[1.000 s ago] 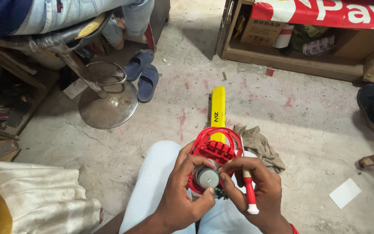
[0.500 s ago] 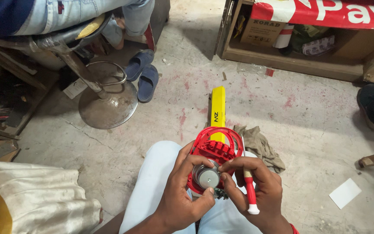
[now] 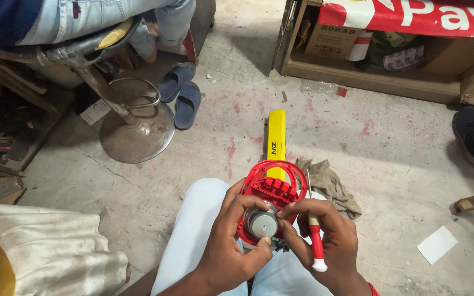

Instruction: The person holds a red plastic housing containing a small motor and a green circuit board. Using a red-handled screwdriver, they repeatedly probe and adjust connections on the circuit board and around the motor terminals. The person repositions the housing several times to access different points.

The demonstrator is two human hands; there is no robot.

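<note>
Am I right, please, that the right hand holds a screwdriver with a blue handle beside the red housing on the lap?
Not quite: in the head view the screwdriver handle is red and white, not blue. The right hand does hold it beside the red housing on the lap.

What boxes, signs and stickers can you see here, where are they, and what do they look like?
Banner: top right, draped over the wooden shelf, red with big white letters.
Cardboard box: on the shelf under the banner, brown, rectangular, dark print.
Label: small dark mark on the yellow bar of the red tool, above the hands.
White card: flat on the floor at right, blank, square.
</note>
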